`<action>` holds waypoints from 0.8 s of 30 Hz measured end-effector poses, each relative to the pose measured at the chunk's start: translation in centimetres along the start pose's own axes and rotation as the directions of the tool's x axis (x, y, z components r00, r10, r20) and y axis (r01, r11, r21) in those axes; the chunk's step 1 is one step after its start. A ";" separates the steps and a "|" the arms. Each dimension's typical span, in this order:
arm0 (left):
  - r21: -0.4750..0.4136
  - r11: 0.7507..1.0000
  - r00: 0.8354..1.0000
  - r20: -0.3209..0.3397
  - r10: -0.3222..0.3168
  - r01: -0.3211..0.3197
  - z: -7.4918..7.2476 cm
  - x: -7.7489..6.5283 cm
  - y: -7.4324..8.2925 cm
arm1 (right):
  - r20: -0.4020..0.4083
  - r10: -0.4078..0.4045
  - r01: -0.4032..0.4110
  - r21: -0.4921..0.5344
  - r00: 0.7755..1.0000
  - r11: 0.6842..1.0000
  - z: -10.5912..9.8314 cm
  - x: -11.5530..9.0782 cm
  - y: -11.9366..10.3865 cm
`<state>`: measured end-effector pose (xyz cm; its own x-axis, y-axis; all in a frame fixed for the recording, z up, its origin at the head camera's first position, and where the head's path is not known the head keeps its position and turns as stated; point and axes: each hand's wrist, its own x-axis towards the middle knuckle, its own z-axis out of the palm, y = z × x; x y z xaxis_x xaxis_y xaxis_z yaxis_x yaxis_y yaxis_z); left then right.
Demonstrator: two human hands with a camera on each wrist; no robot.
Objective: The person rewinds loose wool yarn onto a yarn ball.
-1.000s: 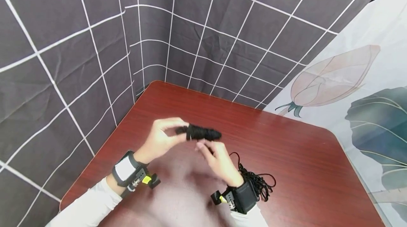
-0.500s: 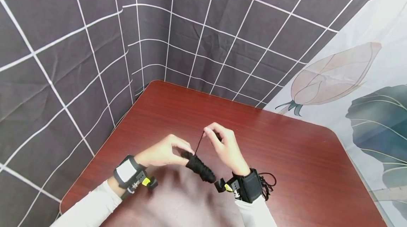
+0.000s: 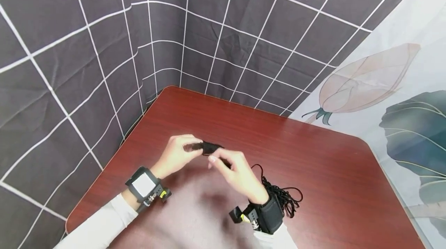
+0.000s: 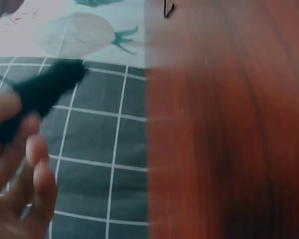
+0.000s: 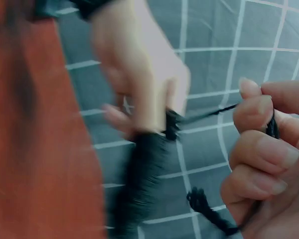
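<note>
A bundle of black cord (image 3: 210,148), wound into a thick roll, is held above the table in my left hand (image 3: 175,156). Thumb and fingers grip its left end. My right hand (image 3: 240,175) is close in front of the roll and hides its right end in the head view. In the right wrist view, a thin cord strand (image 5: 209,113) runs from the roll to my right thumb and fingertips, which pinch it. More cord passes through that palm, and a short bunched piece (image 5: 203,206) hangs below. The left wrist view shows the roll blurred.
A loose tangle of black cord (image 3: 283,198) lies on the reddish-brown table (image 3: 313,163), just beyond my right wrist. A grey gridded curtain (image 3: 209,28) stands behind and to the left; a white floral-patterned cloth (image 3: 366,86) is at the right.
Half a second ago my right hand was raised with the strand taut and the roll tilted down. Now that hand is lower, nearer me, and the roll has swung up closer to level.
</note>
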<state>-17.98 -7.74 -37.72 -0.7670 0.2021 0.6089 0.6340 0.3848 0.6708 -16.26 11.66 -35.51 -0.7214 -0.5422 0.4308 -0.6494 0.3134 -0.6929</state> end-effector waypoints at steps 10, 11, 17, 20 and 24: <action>-0.434 0.900 0.982 0.186 0.046 0.040 -0.6 0.4 2.6 | -0.062 0.037 -0.036 0.018 0.997 0.999 -1.0 0.9 -0.2; -0.427 0.904 0.990 0.137 0.021 0.040 -0.6 0.6 2.7 | -0.042 0.023 -0.022 0.021 0.999 1.000 -0.4 0.7 -0.2; -0.068 0.997 0.997 -0.074 -0.034 0.029 -0.7 1.0 2.0 | 0.070 -0.069 0.072 -0.043 0.995 0.996 1.4 0.1 -0.7; 0.000 1.000 1.000 -0.012 -0.026 0.026 -0.6 0.6 1.3 | 0.026 -0.093 0.095 -0.072 0.995 0.993 0.0 0.8 -1.1; -0.186 0.982 0.977 0.214 0.004 0.037 -0.4 -0.1 0.6 | -0.080 -0.055 0.047 -0.092 0.995 0.995 -2.3 1.8 -0.7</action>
<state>-17.46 -7.88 -37.21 -0.7677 0.3920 0.5070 0.6128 0.2175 0.7597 -17.64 12.26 -32.87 -0.7016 -0.4945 0.5131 -0.7022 0.3574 -0.6157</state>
